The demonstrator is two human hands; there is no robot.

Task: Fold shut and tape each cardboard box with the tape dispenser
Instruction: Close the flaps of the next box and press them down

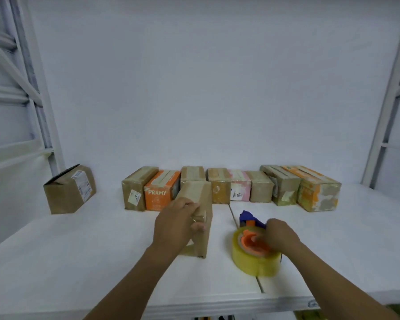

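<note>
A plain brown cardboard box (200,199) stands on end in the middle of the white table (79,245). My left hand (174,221) grips its near left edge, fingers wrapped over the top flap. To its right lies the tape dispenser (255,249), a yellowish roll of clear tape on an orange hub with a blue handle. My right hand (281,236) rests on its handle side, fingers closed around it. The dispenser sits on the table, apart from the box.
A row of several taped boxes lines the back of the table, among them an orange one marked PRAMY (161,191) and a pink one (240,188). A larger brown box (69,189) stands alone at the back left. White shelf frames rise at both sides.
</note>
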